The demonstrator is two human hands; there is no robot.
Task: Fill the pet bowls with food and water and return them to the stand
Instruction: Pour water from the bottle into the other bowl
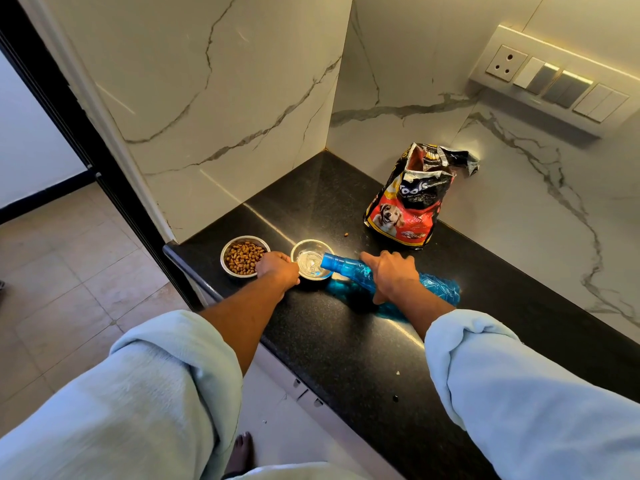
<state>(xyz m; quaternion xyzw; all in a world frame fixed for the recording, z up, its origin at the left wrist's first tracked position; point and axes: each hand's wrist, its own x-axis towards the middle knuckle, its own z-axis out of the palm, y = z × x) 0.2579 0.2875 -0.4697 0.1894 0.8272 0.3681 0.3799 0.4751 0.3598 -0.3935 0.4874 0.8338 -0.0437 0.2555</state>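
Two steel bowls stand near the left end of the black counter. The left bowl is full of brown kibble. The right bowl holds some water. My left hand grips the near left rim of the right bowl. My right hand is closed around a blue plastic bottle, tipped almost flat with its open mouth over the right bowl, and water runs out of it. No stand for the bowls is in view.
An opened dog food bag stands at the back of the counter against the marble wall. One loose kibble lies near it. A switch panel is on the right wall. Tiled floor lies left of the counter edge.
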